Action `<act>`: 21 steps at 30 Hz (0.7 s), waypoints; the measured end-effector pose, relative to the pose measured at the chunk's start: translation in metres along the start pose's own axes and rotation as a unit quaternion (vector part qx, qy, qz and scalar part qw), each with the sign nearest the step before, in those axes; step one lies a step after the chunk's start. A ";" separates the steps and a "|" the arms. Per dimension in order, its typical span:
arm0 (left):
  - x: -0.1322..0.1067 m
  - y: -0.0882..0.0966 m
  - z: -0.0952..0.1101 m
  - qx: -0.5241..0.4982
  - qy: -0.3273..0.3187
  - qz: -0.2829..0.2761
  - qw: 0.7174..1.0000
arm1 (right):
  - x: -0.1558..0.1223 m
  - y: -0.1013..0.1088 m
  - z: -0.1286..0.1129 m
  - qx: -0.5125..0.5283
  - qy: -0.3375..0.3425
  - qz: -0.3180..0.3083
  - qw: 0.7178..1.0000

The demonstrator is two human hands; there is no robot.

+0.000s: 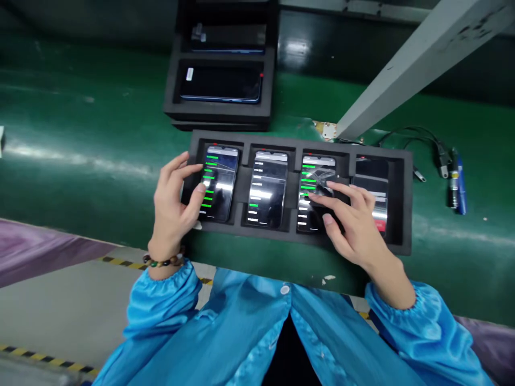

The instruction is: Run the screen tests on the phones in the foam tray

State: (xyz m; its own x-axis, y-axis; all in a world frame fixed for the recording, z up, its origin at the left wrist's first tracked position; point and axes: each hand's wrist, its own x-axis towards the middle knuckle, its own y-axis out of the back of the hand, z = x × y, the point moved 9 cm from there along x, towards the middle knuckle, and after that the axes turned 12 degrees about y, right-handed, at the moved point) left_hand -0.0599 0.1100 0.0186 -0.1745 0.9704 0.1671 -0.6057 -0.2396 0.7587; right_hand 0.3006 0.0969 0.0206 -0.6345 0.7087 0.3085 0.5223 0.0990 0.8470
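Note:
A black foam tray (404, 203) lies across the bench in front of me, with smartphones set upright side by side in its slots. My left hand (174, 198) is at the tray's left end, fingers apart, its thumb and index finger at the left edge of the leftmost smartphone (220, 185). That screen is lit with green and white text lines, as is the second smartphone (267, 190). Over the third smartphone (308, 214), my right hand (354, 217) is spread, its index fingertip at the green-and-white list. The hand partly covers the rightmost smartphone (372, 172), which shows a red patch low down.
Behind the tray stands a stack of dark foam trays (219, 111) holding a dark-screened phone (221, 83) and another above it. A grey post (386, 80) slants up at the right. Black cables (432, 140) and a blue pen (461, 187) lie on the green bench (100, 155).

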 end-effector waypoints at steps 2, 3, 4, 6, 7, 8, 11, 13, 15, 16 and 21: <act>-0.003 -0.001 -0.001 -0.008 -0.004 -0.011 1.000 | 0.020 -0.009 -0.010 0.008 0.001 -0.004 1.000; -0.005 -0.002 -0.001 -0.011 -0.006 -0.015 1.000 | 0.030 -0.014 -0.016 0.015 0.004 -0.008 1.000; -0.006 -0.003 -0.002 -0.015 -0.009 -0.017 1.000 | 0.039 -0.020 -0.021 0.023 0.008 -0.016 1.000; -0.009 -0.004 -0.003 -0.025 -0.016 -0.017 0.999 | 0.053 -0.031 -0.030 0.037 0.022 -0.036 0.998; -0.010 -0.004 -0.004 -0.030 -0.018 -0.016 0.999 | 0.056 -0.035 -0.034 0.043 0.032 -0.045 0.998; -0.010 -0.005 -0.005 -0.035 -0.018 -0.016 0.999 | 0.058 -0.039 -0.038 0.049 0.044 -0.054 0.996; -0.010 -0.005 -0.008 -0.053 -0.020 -0.014 0.998 | 0.056 -0.046 -0.048 0.069 0.082 -0.069 0.992; -0.009 -0.003 -0.009 -0.066 -0.020 -0.010 0.998 | 0.052 -0.048 -0.052 0.082 0.097 -0.073 0.989; -0.008 -0.002 -0.010 -0.074 -0.019 -0.008 0.997 | 0.049 -0.048 -0.053 0.089 0.099 -0.072 0.989; -0.008 -0.002 -0.010 -0.077 -0.018 -0.006 0.997 | 0.049 -0.048 -0.053 0.092 0.099 -0.072 0.988; -0.008 -0.001 -0.009 -0.081 -0.016 -0.005 0.997 | 0.049 -0.048 -0.058 0.118 0.122 -0.076 0.983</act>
State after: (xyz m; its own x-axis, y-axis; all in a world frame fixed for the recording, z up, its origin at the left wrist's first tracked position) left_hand -0.0649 0.1026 0.0104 -0.1442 0.9728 0.1813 -0.7259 -0.2285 0.6488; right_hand 0.2115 0.0863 0.0201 -0.8179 0.4874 0.3059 0.5106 0.3697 0.7762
